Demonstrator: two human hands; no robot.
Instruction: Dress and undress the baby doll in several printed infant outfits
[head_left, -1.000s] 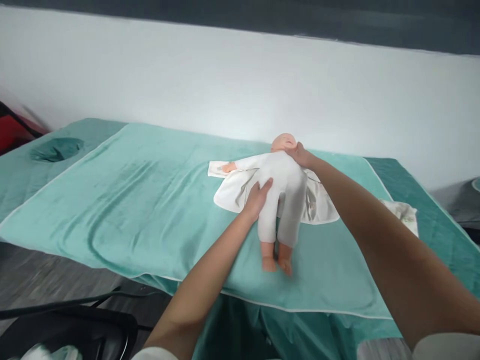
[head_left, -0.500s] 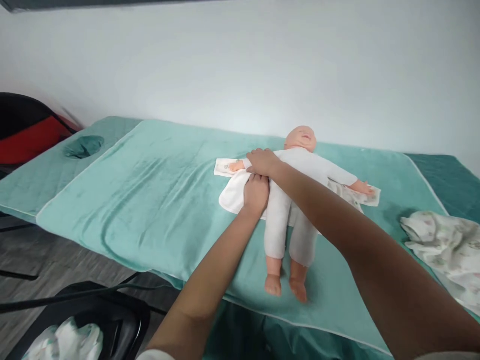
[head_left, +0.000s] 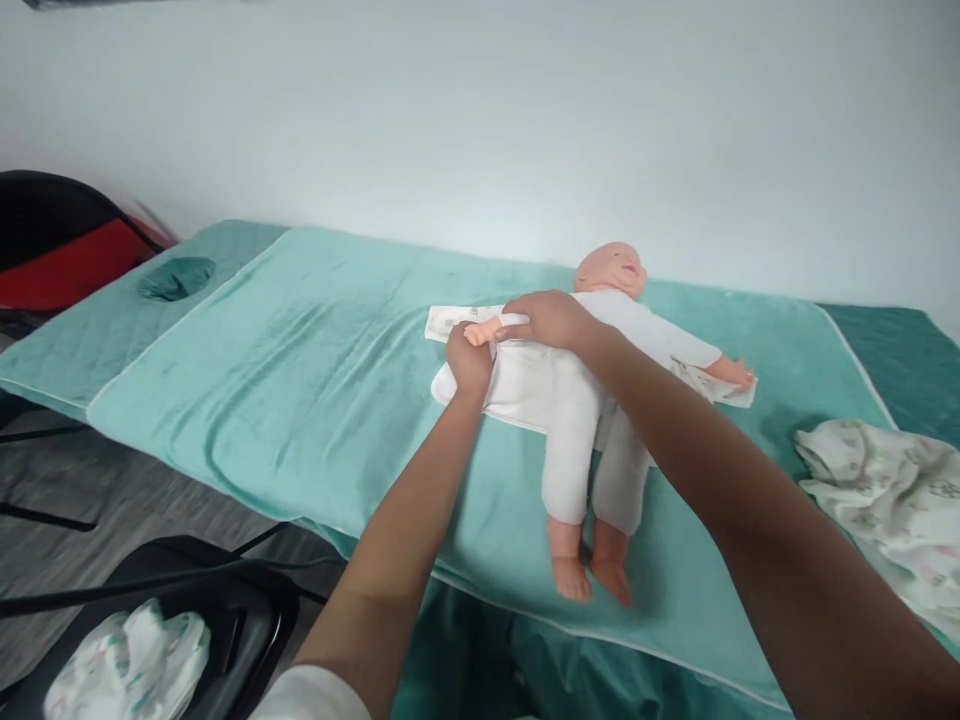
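Note:
A baby doll [head_left: 574, 430] with a white cloth body lies on its back, its head toward the wall. Spread open beneath it is a white baby shirt [head_left: 517, 385] with printed sleeves. My right hand [head_left: 551, 318] holds the doll's forearm on the left side of the view, thumb and fingers around it. Close against the doll's small hand [head_left: 482, 331], my left hand [head_left: 470, 362] is closed at the lower edge of the shirt's sleeve [head_left: 442, 320]. Its fingertips are partly hidden, so what it grips is unclear. The doll's other arm rests over the right sleeve [head_left: 739, 392].
A green padded bed [head_left: 322, 330] with a face hole [head_left: 176, 278] runs along the white wall. Crumpled printed cloth [head_left: 892, 500] lies at the right. A black chair [head_left: 255, 610] at lower left bears a folded printed cloth [head_left: 131, 660]; a red-and-black chair [head_left: 67, 265] stands behind.
My left hand has moved left and up from the doll's side to the sleeve by its hand. My right hand now grips the doll's forearm, which is drawn slightly right, away from the sleeve's end.

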